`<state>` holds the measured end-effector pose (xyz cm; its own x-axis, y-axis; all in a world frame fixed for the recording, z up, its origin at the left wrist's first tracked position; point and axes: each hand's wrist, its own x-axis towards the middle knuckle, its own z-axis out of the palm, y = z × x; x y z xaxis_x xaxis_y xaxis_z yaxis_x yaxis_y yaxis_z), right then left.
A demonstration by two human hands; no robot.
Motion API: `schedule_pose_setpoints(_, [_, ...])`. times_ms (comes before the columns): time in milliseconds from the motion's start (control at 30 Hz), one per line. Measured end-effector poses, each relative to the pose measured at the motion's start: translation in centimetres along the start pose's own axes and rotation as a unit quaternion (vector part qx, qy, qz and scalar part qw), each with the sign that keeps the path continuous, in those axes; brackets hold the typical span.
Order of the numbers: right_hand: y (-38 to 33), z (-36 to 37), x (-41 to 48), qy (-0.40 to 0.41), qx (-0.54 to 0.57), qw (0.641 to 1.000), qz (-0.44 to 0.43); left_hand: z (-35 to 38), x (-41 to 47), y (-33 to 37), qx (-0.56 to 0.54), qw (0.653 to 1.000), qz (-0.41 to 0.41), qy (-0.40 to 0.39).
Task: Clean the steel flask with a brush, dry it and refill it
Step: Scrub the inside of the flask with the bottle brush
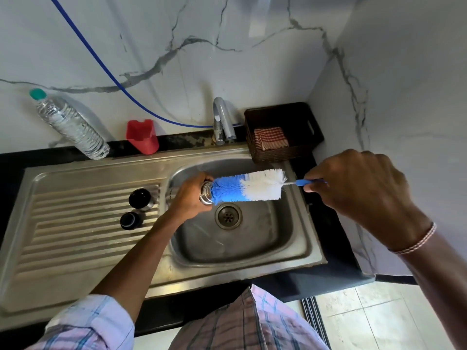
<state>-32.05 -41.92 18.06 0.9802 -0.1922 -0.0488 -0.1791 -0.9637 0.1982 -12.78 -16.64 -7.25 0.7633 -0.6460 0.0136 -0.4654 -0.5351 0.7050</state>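
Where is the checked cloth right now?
In the head view, the checked cloth lies inside the dark basket at the counter's back right corner, just right of the tap.

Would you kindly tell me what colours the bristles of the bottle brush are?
The bottle brush bristles are blue nearest the flask, white nearest the handle; head view.

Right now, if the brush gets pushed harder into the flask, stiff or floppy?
Probably flexes: the brush has a thin wire stem between the bristles and the blue handle the right hand grips, so it may bow. The bristles look soft and wider than the flask mouth, so they should compress going in. Likely light for its size: mostly bristle.
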Motion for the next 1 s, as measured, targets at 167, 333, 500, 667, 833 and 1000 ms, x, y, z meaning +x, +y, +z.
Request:
schedule_pose_setpoints(167, [-1.7, 0.1, 1.4, 0.045, -0.082, 0.995, -0.044, 0.3, -0.2, -0.7, -0.007, 1.000, -0.015, 0.001])
schedule_pose_setpoints(333, [-2.5, 0.8, 2.3, 0.041, -0.063, 0.993, -0.092, 0.7, -0.1, -1.0, -0.022, 0.999, -0.024, -0.005])
schedule_pose_setpoints(500, [-2.9, 1.6, 3.4, 0.022, -0.015, 0.985, -0.171, 1.0, -0.1, -0.7, -0.027, 0.999, -0.024, -0.001])
schedule_pose_setpoints(667, [-3.6, 2.0, 4.2, -0.108, -0.007, 0.981, -0.161, 1.5, -0.4, -0.3, -0.035, 0.999, -0.004, -0.006])
schedule_pose_setpoints(833, [-4.6, 4.8, 6.6, -0.306, 0.119, 0.939, -0.103, 2.2, 0.0, 1.2, -0.016, 0.999, 0.035, -0.010])
schedule_pose_setpoints(1000, [-5.0, 5.2, 7.0, -0.305, 0.154, 0.935, -0.097, 2.6, -0.4, 1.1, -0.003, 0.999, 0.037, -0.001])
